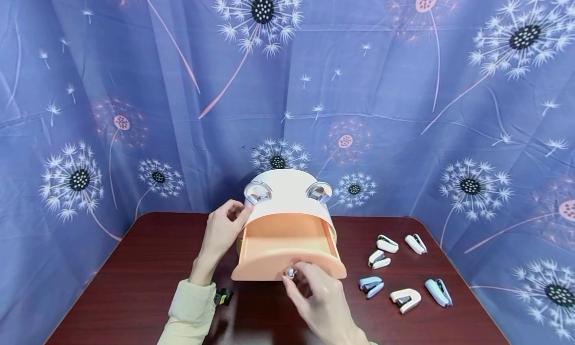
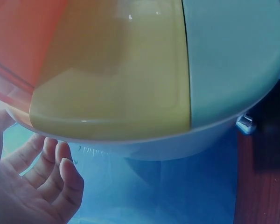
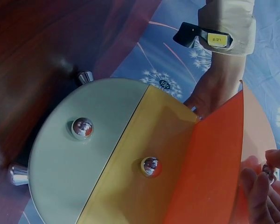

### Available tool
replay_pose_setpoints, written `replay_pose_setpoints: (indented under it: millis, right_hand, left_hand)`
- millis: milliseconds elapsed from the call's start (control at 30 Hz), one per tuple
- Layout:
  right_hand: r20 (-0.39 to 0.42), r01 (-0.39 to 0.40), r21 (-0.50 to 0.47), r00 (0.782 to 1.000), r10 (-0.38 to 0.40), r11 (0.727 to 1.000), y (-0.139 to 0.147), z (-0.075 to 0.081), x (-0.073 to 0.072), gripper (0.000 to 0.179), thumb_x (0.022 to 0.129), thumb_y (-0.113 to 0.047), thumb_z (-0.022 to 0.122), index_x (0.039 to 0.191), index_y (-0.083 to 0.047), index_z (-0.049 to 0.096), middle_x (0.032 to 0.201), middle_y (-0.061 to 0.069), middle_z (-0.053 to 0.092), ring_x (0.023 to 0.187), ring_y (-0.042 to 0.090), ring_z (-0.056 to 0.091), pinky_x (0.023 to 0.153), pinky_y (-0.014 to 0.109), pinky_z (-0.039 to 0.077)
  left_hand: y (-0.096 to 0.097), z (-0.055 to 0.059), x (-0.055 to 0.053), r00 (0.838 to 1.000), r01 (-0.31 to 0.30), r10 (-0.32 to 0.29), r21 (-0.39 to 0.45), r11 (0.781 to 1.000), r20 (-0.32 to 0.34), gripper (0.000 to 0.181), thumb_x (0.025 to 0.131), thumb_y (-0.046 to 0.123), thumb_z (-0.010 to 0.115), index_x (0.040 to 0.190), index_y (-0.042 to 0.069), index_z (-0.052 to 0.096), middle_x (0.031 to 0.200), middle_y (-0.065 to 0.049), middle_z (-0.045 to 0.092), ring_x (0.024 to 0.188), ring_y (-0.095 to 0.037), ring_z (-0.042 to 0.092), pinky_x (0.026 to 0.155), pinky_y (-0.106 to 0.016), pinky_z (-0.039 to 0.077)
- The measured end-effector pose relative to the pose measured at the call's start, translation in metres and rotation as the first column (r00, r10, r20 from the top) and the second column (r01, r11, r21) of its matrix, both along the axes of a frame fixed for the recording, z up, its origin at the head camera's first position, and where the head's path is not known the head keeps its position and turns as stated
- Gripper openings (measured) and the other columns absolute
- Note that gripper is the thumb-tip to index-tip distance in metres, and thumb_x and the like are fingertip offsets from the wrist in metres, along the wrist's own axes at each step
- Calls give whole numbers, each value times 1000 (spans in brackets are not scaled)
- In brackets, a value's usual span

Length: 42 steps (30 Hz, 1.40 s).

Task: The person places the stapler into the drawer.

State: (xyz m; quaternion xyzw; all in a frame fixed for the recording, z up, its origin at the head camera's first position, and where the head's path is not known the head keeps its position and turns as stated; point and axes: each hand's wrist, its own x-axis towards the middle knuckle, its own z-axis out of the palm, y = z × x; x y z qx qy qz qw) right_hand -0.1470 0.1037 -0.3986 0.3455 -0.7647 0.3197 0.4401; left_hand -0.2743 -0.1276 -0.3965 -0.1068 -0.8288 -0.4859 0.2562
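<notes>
A blue curtain (image 1: pixel 355 98) printed with dandelions hangs behind and around the dark red-brown tabletop (image 1: pixel 135 270). The white, rounded cabinet (image 1: pixel 287 187) sits on the tabletop near its back edge. Its peach top drawer (image 1: pixel 287 235) is pulled well out toward the person, above a yellow drawer (image 2: pixel 112 70) and a green drawer (image 2: pixel 233 56), both pushed in. The right hand (image 1: pixel 321 292) is narrowed, pinching the top drawer's knob between thumb and fingers. The left hand (image 1: pixel 224 227) rests against the cabinet's left side, fingers loosely bent and gripping nothing. To the cabinet's right lie four white staplers (image 1: pixel 388 246) and two blue staplers (image 1: pixel 439 291), loosely scattered. Two round mirrors (image 1: pixel 258 191) flank the cabinet's upper front. Smallest is the shiny silver knob (image 1: pixel 290 273), centred on the peach front.
</notes>
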Motion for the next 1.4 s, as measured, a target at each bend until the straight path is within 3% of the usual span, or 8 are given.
replay_pose_setpoints:
  millis: [500,700,833,1133,1400]
  right_hand:
    - [-45,32,39,999,-30,999,4,-2,5,17,97,-27,61,92,-11,65,78,-8,60,64,2,56,59,13,45]
    - [-97,95,77,991,-88,992,9,1,7,20,96,-32,62,88,-15,66,75,-12,61,62,-1,55,53,16,43]
    - [-111,94,70,990,-86,993,16,2,9,21,98,-31,59,87,-15,65,68,-16,55,54,-5,47,48,12,36]
    - [-111,107,65,989,-99,992,43,4,13,26,101,-29,52,86,-13,67,69,-12,60,51,-4,51,48,17,41]
    - [-152,66,47,987,-59,997,80,9,14,29,101,-25,53,80,-10,67,66,-11,55,54,-3,45,48,15,36]
  left_hand:
    - [1,0,1,1000,15,-16,30,999,11,30,89,47,69,89,17,67,68,2,55,62,-16,51,58,-29,40]
    - [0,0,0,1000,15,-15,38,999,9,31,89,48,69,89,17,67,69,1,56,63,-16,52,58,-29,41]
    - [1,0,1,1000,19,-20,38,999,12,32,88,49,69,90,18,67,69,1,56,63,-16,52,58,-29,41]
    - [1,-1,1,1000,13,-13,28,1000,21,31,89,49,68,90,18,67,69,2,56,63,-16,52,58,-29,42]
    - [2,-1,1,999,14,-15,36,999,29,32,89,49,68,91,17,67,71,1,57,64,-17,53,57,-30,42]
